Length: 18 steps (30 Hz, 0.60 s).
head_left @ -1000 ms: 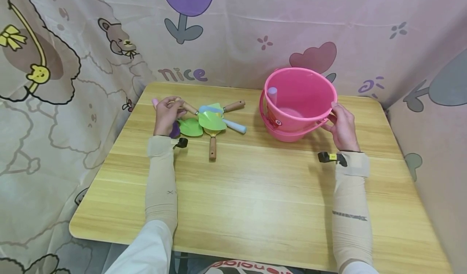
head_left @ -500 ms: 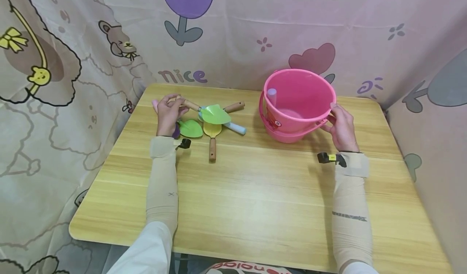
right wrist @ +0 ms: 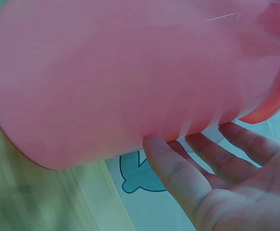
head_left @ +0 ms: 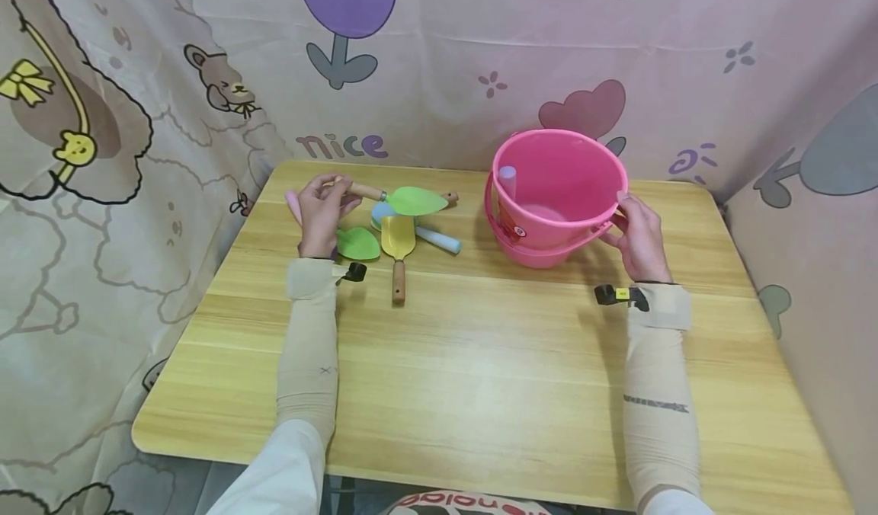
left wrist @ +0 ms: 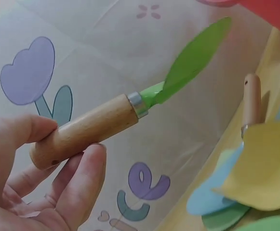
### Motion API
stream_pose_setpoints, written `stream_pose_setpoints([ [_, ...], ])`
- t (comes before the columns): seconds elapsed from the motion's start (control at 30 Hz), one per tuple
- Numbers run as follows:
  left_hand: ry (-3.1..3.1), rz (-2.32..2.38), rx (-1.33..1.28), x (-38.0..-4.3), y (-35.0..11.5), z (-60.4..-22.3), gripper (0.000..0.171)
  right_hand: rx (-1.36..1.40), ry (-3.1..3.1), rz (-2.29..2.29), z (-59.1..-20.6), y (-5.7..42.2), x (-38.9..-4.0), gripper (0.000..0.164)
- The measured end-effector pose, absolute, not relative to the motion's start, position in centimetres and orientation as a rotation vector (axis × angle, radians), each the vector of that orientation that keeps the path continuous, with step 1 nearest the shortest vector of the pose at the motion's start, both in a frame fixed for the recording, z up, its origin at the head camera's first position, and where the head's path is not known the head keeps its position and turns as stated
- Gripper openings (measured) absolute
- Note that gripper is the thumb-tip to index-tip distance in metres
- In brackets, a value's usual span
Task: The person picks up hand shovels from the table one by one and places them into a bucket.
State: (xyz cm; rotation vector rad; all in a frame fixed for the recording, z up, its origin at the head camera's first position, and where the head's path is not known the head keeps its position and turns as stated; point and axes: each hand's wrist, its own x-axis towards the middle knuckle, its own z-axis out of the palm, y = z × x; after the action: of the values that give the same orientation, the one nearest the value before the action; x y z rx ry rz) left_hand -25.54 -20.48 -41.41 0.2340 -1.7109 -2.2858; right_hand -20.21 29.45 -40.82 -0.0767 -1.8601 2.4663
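My left hand point(head_left: 322, 214) pinches the end of the wooden handle point(left wrist: 91, 127) of a small garden trowel, whose leaf-shaped green blade point(head_left: 414, 201) points right above the other tools. In the left wrist view, thumb and fingertips meet around that handle. My right hand point(head_left: 641, 237) is at the right side of a pink bucket point(head_left: 542, 229). In the right wrist view, its nearly straight fingers point(right wrist: 161, 154) touch the bucket's outer wall. The bucket stands on the table, with a light purple handle point(head_left: 507, 181) sticking up inside it.
A yellow scoop point(head_left: 398, 237) with a wooden handle lies left of centre. Around it are a blue-handled tool point(head_left: 439, 239), a green leaf-shaped blade point(head_left: 359, 244) and a pink handle point(head_left: 293, 204) beside my left hand. A printed curtain point(head_left: 439, 81) hangs behind the wooden table point(head_left: 480, 393).
The green trowel in my left hand has lifted and turned, its blade rising off the pile and swinging right, which uncovers the yellow scoop. My right hand stays at the bucket.
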Motion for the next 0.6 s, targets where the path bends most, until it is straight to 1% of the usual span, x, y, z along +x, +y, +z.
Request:
stream_pose_setpoints([
  [0.1,-1.679,-2.285,0.210,-25.4,-20.0,-41.1,0.024,-0.073,-1.858,2.465,-40.8,29.4,-20.1,0.055],
  [0.4,-1.614,-2.293,0.185,-24.8,-18.3,-39.9,0.019,-0.079,-1.865,2.462,-40.6,29.4,-20.0,0.055],
  [0.6,-1.556,-2.342,0.194,-24.6,-17.0,-38.8,0.024,-0.089,-1.881,2.459,-40.5,29.5,-20.0,0.056],
])
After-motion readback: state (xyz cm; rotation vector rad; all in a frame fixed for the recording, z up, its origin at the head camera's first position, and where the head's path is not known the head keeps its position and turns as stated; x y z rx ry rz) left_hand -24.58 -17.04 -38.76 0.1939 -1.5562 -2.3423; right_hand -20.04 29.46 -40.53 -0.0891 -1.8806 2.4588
